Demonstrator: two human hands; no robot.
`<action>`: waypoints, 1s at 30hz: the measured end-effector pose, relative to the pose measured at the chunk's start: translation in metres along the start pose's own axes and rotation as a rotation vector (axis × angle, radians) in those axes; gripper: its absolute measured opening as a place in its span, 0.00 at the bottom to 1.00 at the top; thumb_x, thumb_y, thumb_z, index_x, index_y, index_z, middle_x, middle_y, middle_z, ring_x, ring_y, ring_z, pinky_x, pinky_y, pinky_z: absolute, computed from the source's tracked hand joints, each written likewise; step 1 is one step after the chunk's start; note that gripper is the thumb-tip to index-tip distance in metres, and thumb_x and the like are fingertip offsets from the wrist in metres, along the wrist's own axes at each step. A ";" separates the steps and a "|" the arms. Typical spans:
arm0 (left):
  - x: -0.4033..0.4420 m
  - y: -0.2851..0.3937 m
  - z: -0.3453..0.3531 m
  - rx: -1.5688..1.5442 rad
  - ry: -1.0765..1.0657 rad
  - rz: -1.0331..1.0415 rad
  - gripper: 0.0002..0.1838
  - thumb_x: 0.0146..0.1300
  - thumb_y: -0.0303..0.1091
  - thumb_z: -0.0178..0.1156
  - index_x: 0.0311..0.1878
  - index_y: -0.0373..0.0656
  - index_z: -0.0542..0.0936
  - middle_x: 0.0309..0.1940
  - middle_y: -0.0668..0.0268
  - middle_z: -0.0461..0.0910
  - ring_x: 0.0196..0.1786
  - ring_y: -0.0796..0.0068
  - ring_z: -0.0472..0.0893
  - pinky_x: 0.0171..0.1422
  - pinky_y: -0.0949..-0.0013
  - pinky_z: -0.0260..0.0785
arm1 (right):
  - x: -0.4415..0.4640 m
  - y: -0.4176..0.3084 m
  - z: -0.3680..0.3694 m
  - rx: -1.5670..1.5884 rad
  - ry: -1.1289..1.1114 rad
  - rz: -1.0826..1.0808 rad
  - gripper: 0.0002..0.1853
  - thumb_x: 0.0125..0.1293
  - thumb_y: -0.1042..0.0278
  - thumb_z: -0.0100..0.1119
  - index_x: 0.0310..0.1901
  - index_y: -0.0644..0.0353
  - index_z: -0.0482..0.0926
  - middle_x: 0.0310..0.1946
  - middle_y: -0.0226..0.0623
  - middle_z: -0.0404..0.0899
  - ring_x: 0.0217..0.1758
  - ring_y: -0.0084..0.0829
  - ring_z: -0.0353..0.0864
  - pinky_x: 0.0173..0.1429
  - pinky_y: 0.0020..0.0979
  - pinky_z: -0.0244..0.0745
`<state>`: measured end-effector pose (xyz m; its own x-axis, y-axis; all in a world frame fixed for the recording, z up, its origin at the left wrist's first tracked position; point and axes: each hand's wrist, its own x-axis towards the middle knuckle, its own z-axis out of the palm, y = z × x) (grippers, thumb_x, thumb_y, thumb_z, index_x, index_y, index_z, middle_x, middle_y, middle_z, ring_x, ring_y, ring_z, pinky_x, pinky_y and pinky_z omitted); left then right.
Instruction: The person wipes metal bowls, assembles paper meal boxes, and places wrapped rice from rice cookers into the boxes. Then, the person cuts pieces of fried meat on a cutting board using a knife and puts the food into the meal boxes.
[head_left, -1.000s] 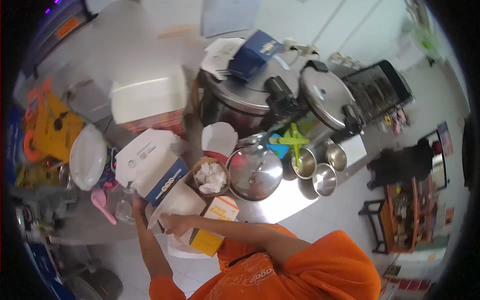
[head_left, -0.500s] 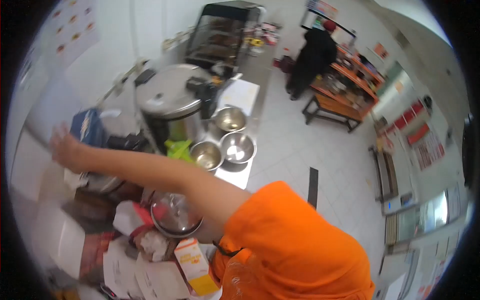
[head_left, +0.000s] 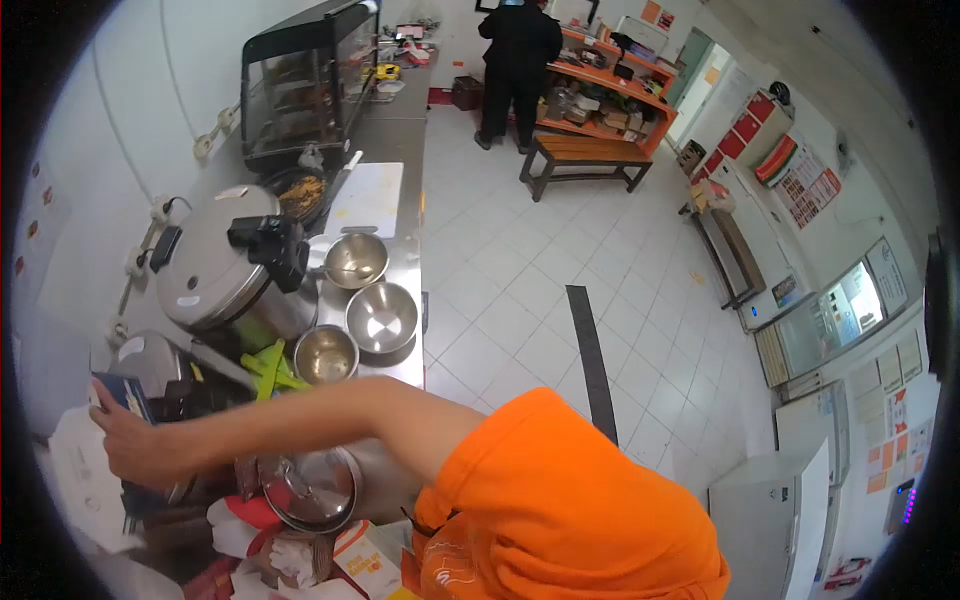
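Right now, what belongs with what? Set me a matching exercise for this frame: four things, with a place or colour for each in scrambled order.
1. right hand
2. sleeve
3. cutting board
4. black strip

A. orange
B. on the tiled floor
C. at the white carton
D. on the counter, beyond the metal bowls

Pairs: 1-C, 2-A, 3-D, 4-B

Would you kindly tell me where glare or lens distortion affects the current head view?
Head view: a dark fisheye rim rings the picture, with the right hand near its left side; head view: glare spots the steel bowl nearest the floor; head view: the glass-fronted fridge shows a bright white patch.
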<state>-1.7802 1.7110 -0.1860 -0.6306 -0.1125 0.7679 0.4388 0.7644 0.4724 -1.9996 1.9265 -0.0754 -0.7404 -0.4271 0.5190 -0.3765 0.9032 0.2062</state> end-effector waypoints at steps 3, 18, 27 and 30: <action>0.041 0.085 0.045 -0.148 -0.081 0.182 0.54 0.59 0.46 0.77 0.78 0.32 0.55 0.71 0.43 0.64 0.65 0.47 0.75 0.69 0.47 0.71 | -0.099 0.009 -0.073 0.344 0.096 0.161 0.18 0.44 0.53 0.72 0.35 0.56 0.89 0.37 0.39 0.85 0.68 0.57 0.68 0.79 0.79 0.33; -0.101 0.308 0.235 -0.755 -0.999 0.130 0.63 0.42 0.37 0.79 0.79 0.35 0.51 0.75 0.37 0.56 0.77 0.36 0.60 0.81 0.42 0.53 | -0.471 0.102 -0.125 0.727 0.062 0.976 0.16 0.62 0.57 0.72 0.42 0.60 0.81 0.32 0.43 0.81 0.38 0.48 0.82 0.51 0.44 0.79; -0.152 0.452 0.367 -0.858 -0.962 0.360 0.62 0.39 0.37 0.83 0.77 0.41 0.55 0.73 0.38 0.60 0.72 0.36 0.67 0.75 0.41 0.63 | -0.567 0.299 -0.152 1.264 -0.180 1.507 0.17 0.77 0.59 0.58 0.53 0.66 0.81 0.38 0.51 0.87 0.42 0.37 0.88 0.46 0.36 0.80; -0.157 0.497 0.403 -0.910 -1.032 0.422 0.59 0.38 0.37 0.83 0.76 0.48 0.59 0.72 0.41 0.62 0.71 0.35 0.69 0.73 0.40 0.65 | -0.613 0.338 -0.114 1.206 -0.006 1.486 0.19 0.80 0.59 0.51 0.57 0.69 0.79 0.43 0.60 0.86 0.49 0.52 0.88 0.53 0.41 0.79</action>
<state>-1.7209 2.3643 -0.2462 -0.3532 0.8185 0.4532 0.7071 -0.0836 0.7021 -1.6091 2.4987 -0.2291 -0.7840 0.5472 -0.2932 0.3409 -0.0151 -0.9400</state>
